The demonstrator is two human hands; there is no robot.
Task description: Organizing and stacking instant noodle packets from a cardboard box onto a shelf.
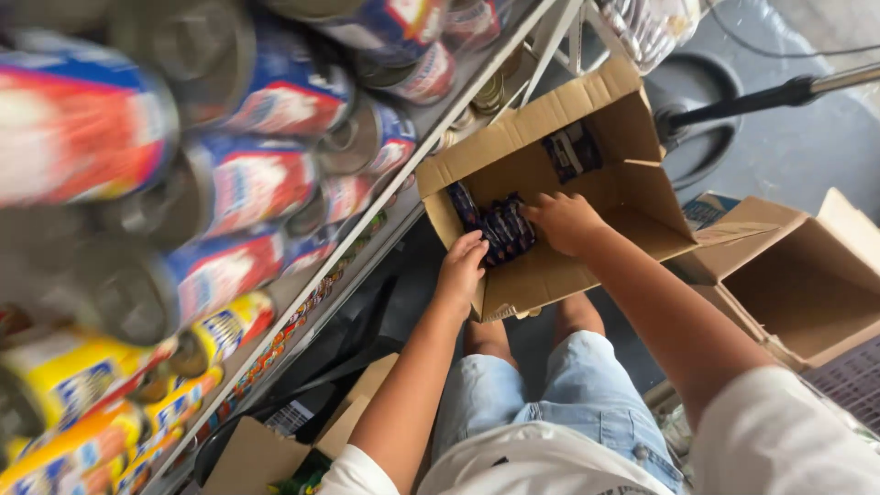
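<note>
We were at the pick-up step: both hands were down in the open cardboard box point(632, 197) on the floor, gathering dark purple packets point(500, 227). Our left hand point(461, 266) sat at the box's near-left wall, fingers curled against the packets' edge. Our right hand point(564, 220) lay over the bundle from the right, fingers bent and close together on top; whether they actually pinched a packet we couldn't tell, as the knuckles hid the tips. The bundle sat in the box's left part, w/ one more dark packet point(572, 151) lying apart near the far wall.

Next move, in our judgement, called for closing both hands round the bundle and lifting it straight up past the flaps, w/o snagging the cardboard.

Around us: a metal shelf point(385, 206) on the left, stacked w/ red-and-blue cans point(252, 183) above and yellow cans point(64, 376) lower, very near the box. A second, empty-looking carton point(807, 284) stood at right, a black pole point(761, 96) behind it. Our knees in denim shorts point(550, 385) crowded the box's near side.
</note>
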